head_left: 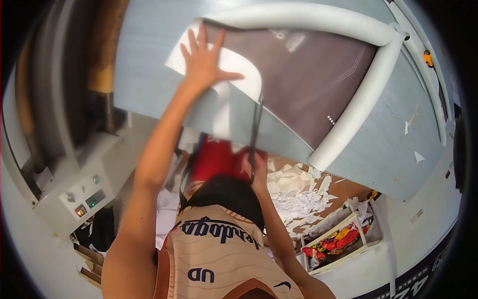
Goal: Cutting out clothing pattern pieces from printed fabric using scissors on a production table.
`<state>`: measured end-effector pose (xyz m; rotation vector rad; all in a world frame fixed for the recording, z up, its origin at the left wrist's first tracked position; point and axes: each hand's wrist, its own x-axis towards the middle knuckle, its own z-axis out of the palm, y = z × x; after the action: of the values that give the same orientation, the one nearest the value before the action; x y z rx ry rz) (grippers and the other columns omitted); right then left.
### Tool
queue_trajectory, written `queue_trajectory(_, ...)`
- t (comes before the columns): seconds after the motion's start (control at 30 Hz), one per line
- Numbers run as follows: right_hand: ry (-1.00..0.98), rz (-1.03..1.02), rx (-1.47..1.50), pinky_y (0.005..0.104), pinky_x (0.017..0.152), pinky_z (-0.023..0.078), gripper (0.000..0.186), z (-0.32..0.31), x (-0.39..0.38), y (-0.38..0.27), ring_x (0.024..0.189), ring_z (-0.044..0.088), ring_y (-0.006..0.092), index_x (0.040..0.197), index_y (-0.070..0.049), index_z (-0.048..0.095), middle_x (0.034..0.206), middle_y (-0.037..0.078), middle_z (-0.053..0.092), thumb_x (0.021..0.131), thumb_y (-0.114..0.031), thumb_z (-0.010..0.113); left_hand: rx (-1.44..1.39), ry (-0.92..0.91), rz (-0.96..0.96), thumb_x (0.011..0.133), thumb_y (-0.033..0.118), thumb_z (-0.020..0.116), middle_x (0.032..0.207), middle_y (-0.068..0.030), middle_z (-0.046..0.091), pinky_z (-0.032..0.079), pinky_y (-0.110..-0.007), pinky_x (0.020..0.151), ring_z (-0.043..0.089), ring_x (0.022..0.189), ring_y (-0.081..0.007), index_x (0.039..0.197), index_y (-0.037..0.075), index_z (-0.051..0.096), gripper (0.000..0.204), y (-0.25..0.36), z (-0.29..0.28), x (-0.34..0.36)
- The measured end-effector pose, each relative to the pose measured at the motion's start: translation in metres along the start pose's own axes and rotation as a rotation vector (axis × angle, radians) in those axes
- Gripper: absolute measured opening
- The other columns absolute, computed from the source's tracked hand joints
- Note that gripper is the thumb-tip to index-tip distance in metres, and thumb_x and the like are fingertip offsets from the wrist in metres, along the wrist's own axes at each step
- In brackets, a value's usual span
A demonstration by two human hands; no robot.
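A large sheet with a dark grey-brown printed panel point(308, 74) and white margins lies on the grey-blue tabletop point(149, 35). Its far and right edges are curled into thick white rolls point(308, 16). My left hand point(203, 65) lies flat, fingers spread, over the white margin point(244, 74) at the panel's left corner. Long dark scissors point(256, 124) point away from me, tips at the sheet's near edge where white meets the dark panel. My right hand point(256, 168) is wrapped round their handles below the table edge. A white strip point(222, 112) hangs from the margin near my left wrist.
On the left stands a machine with a control panel point(82, 197), its upper part blurred. White paper scraps point(298, 192) are heaped below the table's near edge. A crate point(343, 242) at lower right holds colourful cloth. Small scraps point(419, 157) and an orange object point(427, 58) lie on the right.
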<state>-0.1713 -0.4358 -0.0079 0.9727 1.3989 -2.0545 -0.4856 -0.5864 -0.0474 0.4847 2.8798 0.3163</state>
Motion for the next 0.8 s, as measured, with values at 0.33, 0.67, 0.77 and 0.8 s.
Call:
queue_trajectory(0.33,0.106,-0.110,0.139,0.0197,0.050,0.037,0.022,0.035,0.035,0.009,0.060,0.049,0.0033,0.087,-0.005,0.056,0.074,-0.005,0.052,0.091,-0.008,0.077,-0.043,0.081,0.035,0.052,0.077,0.084,0.162,-0.0369,0.012,0.011,-0.079,0.110,0.004,0.148,-0.0618,0.159,0.016,0.035,0.132,-0.005,0.010,0.000)
queue_trajectory(0.67,0.218,0.030,-0.105,0.0259,0.043,0.035,0.018,-0.003,0.019,-0.026,0.047,0.048,0.0076,0.083,-0.003,0.062,0.059,-0.002,0.054,0.089,-0.007,0.078,-0.097,0.193,0.039,0.058,0.076,0.083,0.161,-0.0371,0.016,0.009,-0.078,0.111,0.009,0.148,-0.0608,0.156,0.014,0.041,0.123,-0.005,0.020,-0.018)
queue_trajectory(0.77,0.173,0.047,-0.301,0.0251,0.042,0.036,0.019,-0.006,0.020,-0.046,0.046,0.046,0.0075,0.080,-0.003,0.062,0.059,-0.002,0.053,0.089,-0.009,0.078,-0.183,0.218,-0.160,0.062,0.078,0.079,0.163,-0.0347,0.014,0.007,-0.077,0.112,0.007,0.150,-0.0582,0.157,0.010,0.038,0.124,0.012,0.025,-0.038)
queue_trajectory(0.8,0.183,0.058,-0.320,0.0228,0.043,0.034,0.025,-0.005,0.021,-0.050,0.045,0.044,0.0051,0.076,-0.003,0.059,0.057,-0.004,0.051,0.088,-0.010,0.081,-0.185,0.223,-0.179,0.062,0.078,0.079,0.163,-0.0347,0.014,0.007,-0.077,0.112,0.007,0.150,-0.0582,0.157,0.010,0.038,0.124,0.011,0.028,-0.042)
